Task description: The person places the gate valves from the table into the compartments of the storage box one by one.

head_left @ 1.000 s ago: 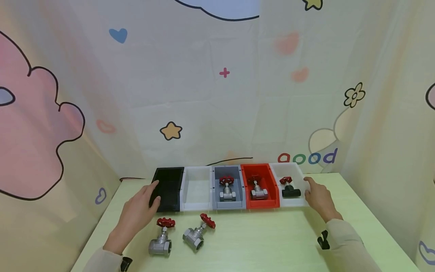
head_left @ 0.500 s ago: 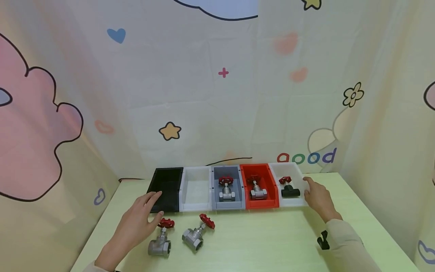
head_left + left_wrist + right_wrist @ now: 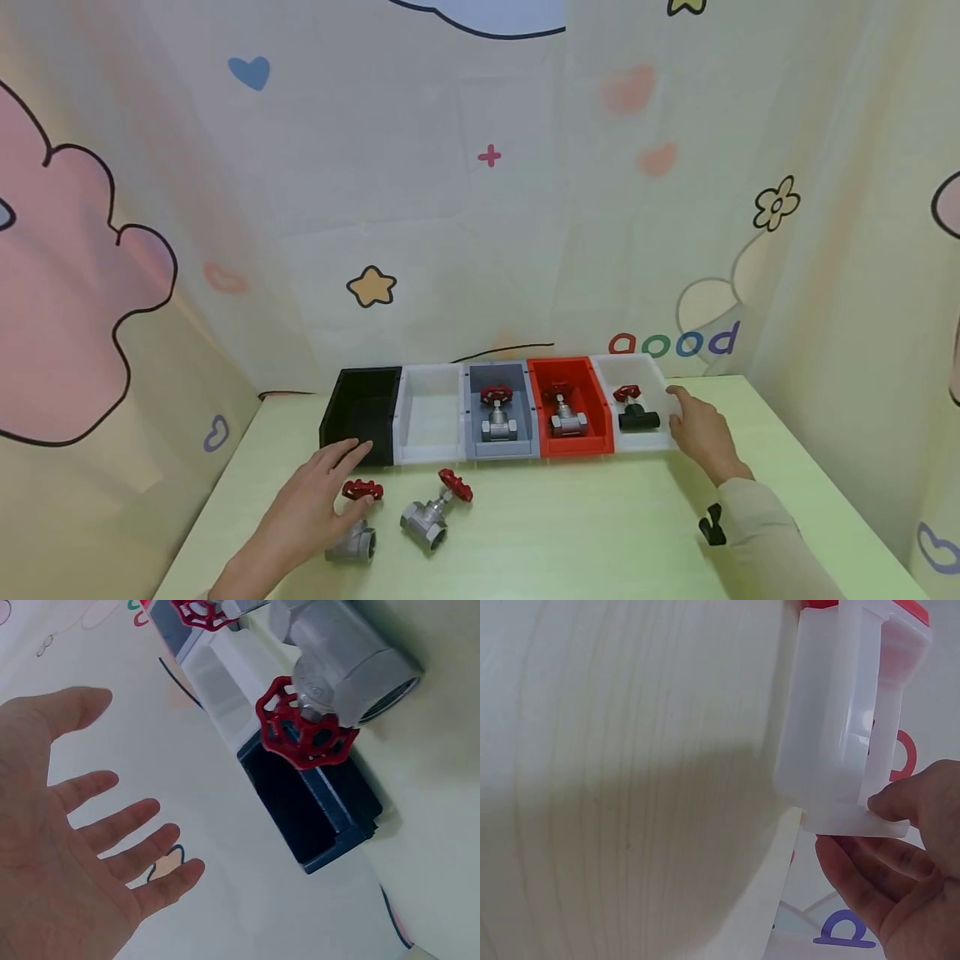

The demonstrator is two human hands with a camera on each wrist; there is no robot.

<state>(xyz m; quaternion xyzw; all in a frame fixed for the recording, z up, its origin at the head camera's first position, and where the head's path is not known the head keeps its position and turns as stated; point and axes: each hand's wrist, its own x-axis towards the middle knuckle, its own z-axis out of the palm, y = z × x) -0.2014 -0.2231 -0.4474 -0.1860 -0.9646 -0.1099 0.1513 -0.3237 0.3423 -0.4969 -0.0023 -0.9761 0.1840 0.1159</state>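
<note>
My left hand hovers with spread fingers above a metal gate valve with a red handwheel, overlapping part of its body in the head view. That same valve appears close up in the left wrist view, apart from the outstretched fingers. Just to its right lies a second gate valve, tilted on the table. At the far right of the bin row, my right hand pinches the side wall of a white bin, thumb inside and fingers outside. A black valve with a red handwheel stands in that bin.
Joined to the white bin are a red bin and a grey bin, each holding a metal valve. Further left come another white bin and a black bin, both with bare floors. A printed curtain hangs behind the table.
My left hand has left the black bin's edge and moved back toward me, over the left valve. My right hand keeps its hold on the white bin. The view has shifted slightly.
</note>
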